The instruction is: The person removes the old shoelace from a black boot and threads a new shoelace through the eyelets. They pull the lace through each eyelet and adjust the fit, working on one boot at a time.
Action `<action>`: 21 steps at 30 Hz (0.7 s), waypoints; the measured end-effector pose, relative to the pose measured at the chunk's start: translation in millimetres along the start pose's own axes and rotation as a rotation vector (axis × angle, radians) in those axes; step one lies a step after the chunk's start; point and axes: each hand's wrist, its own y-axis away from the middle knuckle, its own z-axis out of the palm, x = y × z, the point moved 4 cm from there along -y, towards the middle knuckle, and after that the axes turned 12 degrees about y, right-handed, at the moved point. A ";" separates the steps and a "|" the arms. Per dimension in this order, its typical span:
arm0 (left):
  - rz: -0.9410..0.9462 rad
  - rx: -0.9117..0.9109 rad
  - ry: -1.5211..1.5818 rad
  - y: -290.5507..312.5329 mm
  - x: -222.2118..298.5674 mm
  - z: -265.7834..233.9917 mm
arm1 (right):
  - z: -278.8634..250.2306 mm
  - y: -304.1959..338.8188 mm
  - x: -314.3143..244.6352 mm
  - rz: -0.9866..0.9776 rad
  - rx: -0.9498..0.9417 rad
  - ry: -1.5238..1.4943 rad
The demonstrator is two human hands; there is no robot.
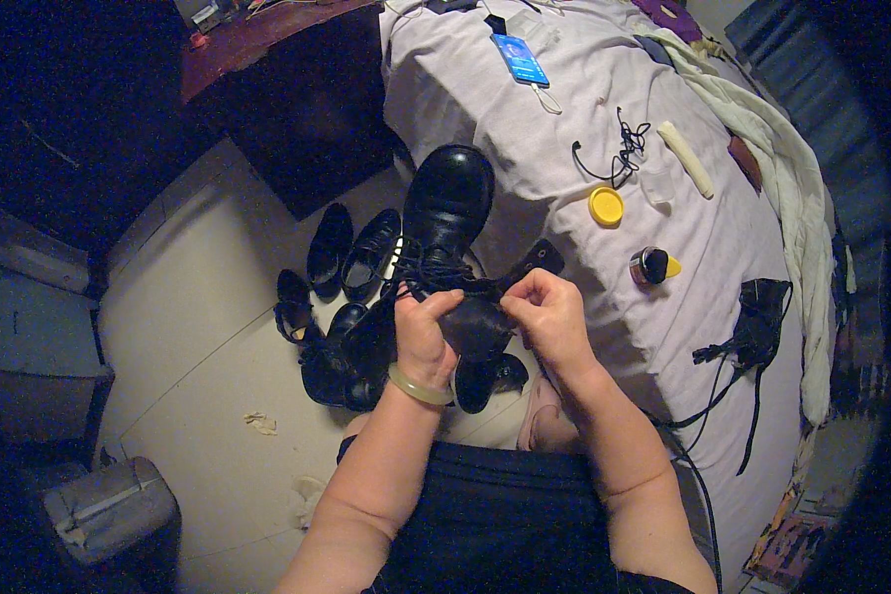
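One black lace-up boot (449, 193) was held at the left side of the bed (693, 366), toe pointing far and opening near, which seemed to leave its laces (431, 265) easy to reach. The left hand (426, 327) gripped the left of the boot's opening, probably to steady it. The right hand (544, 307) was pinched closed at the opening's right edge; whether on lace or leather could not be told. On the bed to the right, a round yellow lid (606, 206) and small dark jar (649, 265) sat apart, perhaps handy there. Black shoes (329, 252) rested on the floor (198, 327) to the left.
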 end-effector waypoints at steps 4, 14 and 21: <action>0.033 -0.028 -0.006 0.7 0.0 1.5 | 0.9 -0.9 2.7 -0.001 0.004 -0.040; 0.067 -0.045 -0.008 4.6 4.0 7.7 | 1.4 -0.8 2.8 0.040 -0.005 -0.103; 0.095 -0.032 -0.072 12.5 7.2 17.3 | 0.9 -1.5 5.6 0.043 -0.008 -0.078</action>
